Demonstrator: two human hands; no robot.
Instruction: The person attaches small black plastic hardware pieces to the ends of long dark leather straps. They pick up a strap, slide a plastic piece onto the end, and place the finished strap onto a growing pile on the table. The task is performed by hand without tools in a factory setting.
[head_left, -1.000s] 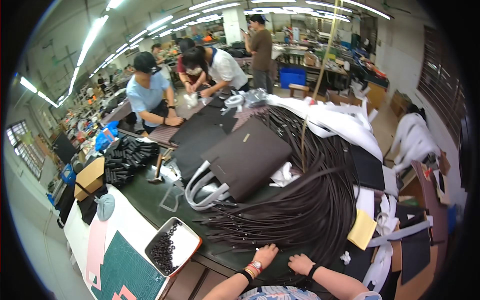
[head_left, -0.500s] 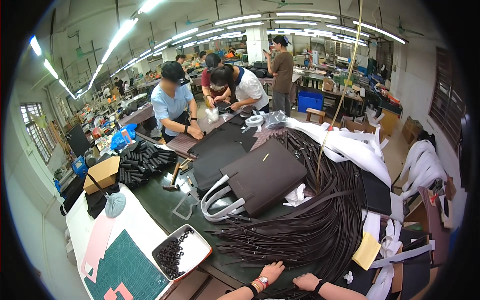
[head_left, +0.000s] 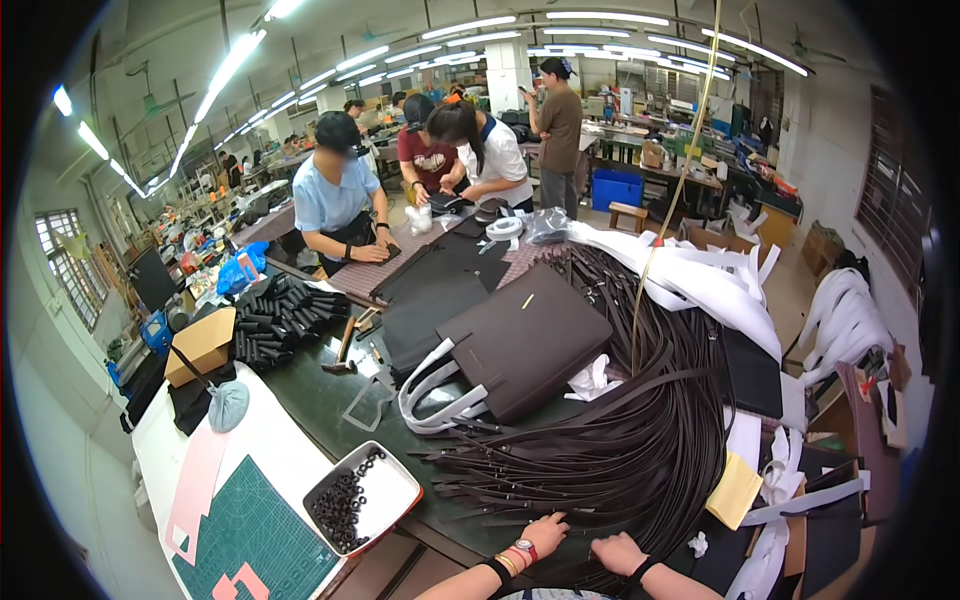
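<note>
A big heap of long dark leather straps (head_left: 640,430) lies fanned out across the worktable in front of me. My left hand (head_left: 543,531) rests on the near ends of the straps, fingers spread, with bracelets at the wrist. Beside it, my right hand (head_left: 617,552) lies flat on the same near ends of the heap. Neither hand visibly grips a strap. A dark brown handbag (head_left: 525,345) with white-wrapped handles (head_left: 432,398) lies flat just beyond the heap.
A white tray of small black rings (head_left: 362,497) sits left of my hands, next to a green cutting mat (head_left: 250,535). Rolled black pieces (head_left: 280,315), a cardboard box (head_left: 202,345) and white wrapped straps (head_left: 720,285) crowd the table. Several people work at the far end.
The view has shifted slightly, so the table now sits higher in the picture. Both hands stay on the near strap ends, a little further right than before.
</note>
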